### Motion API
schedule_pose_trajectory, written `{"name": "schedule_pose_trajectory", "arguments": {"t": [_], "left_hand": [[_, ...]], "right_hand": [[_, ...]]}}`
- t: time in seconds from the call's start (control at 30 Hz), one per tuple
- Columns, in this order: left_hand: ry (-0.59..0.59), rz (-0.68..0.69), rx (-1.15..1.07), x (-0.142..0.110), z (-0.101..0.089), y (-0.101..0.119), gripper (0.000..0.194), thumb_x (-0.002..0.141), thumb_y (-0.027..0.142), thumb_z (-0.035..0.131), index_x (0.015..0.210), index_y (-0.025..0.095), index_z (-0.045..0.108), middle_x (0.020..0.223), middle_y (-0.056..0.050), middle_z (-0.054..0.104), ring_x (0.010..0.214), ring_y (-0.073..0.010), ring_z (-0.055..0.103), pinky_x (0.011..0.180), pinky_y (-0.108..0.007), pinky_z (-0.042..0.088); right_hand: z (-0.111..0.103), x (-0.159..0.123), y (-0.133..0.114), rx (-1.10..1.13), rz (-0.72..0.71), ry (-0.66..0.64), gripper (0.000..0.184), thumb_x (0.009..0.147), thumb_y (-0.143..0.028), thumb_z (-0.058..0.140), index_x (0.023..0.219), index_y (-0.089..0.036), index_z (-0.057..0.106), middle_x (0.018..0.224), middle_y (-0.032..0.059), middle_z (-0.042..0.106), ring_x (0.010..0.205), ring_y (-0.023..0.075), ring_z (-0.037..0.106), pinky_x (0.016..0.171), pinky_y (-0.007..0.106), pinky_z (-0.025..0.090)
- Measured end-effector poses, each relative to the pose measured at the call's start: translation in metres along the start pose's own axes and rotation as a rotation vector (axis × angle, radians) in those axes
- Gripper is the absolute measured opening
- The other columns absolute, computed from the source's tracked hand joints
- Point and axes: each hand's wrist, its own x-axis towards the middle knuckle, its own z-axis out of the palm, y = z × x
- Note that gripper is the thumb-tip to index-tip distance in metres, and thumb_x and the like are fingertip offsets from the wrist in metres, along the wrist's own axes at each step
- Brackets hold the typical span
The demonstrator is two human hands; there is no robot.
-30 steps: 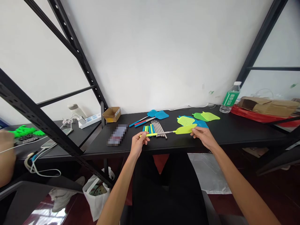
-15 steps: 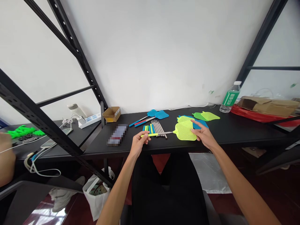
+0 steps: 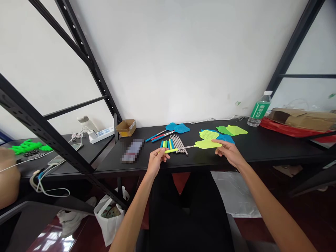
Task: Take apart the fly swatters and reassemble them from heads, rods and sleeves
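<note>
A yellow-green fly swatter (image 3: 207, 144) is held level just above the table's front part, its metal rod joining the perforated head to the handle. My left hand (image 3: 158, 159) is closed on the handle. At the other end, my right hand (image 3: 229, 152) pinches the outer edge of the head, which is tilted and seen nearly edge-on. Behind the swatter lie several metal rods (image 3: 179, 141) and several coloured handles (image 3: 165, 143). Loose yellow-green (image 3: 209, 134), blue (image 3: 226, 139) and green heads lie to the right. Farther back, blue-headed swatters (image 3: 182, 128) rest together.
A small cardboard box (image 3: 126, 128) and a pixelated flat item (image 3: 133, 150) are at the left. A water bottle (image 3: 259, 109) and a flattened carton (image 3: 301, 119) stand right. Black shelf posts (image 3: 86, 56) flank the table (image 3: 147, 162). Another person's arm (image 3: 9, 178) shows far left.
The swatter head has turned from facing me broadly to nearly edge-on. My right hand has rolled with it, while my left hand stays on the handle.
</note>
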Motion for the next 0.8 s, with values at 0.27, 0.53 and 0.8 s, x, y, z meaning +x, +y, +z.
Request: {"name": "schedule_pose_trajectory", "arguments": {"t": [0.27,0.53,0.8], "left_hand": [[-0.016,0.021,0.02,0.0014,-0.0022,-0.004,0.037,0.086,0.045,0.067,0.097,0.011,0.074,0.066,-0.005,0.067,0.054,-0.009,0.05,0.053,-0.021,0.04],[-0.077,0.059,0.125,0.0013,-0.0056,-0.0066,0.035,0.085,0.042,0.068,0.1,0.011,0.075,0.069,-0.006,0.069,0.057,-0.0098,0.051,0.057,-0.023,0.042],[-0.115,0.057,0.146,0.0007,-0.0072,-0.0049,0.035,0.084,0.042,0.069,0.101,0.012,0.075,0.071,-0.007,0.071,0.059,-0.011,0.053,0.058,-0.024,0.043]], "right_hand": [[0.0044,0.0001,-0.0008,-0.062,-0.084,0.051,0.032,0.08,-0.047,0.074,0.104,-0.027,0.078,0.139,0.0085,0.056,0.103,0.0259,0.06,0.062,0.029,0.051],[-0.0043,0.0021,0.0084,-0.115,-0.041,0.058,0.036,0.08,-0.052,0.074,0.069,-0.018,0.068,0.06,0.0018,0.057,0.058,0.0125,0.049,0.055,0.026,0.041],[-0.0038,0.0013,0.005,-0.117,0.018,0.035,0.036,0.079,-0.053,0.075,0.075,-0.018,0.069,0.058,-0.0035,0.044,0.047,0.006,0.03,0.043,0.023,0.024]]}}
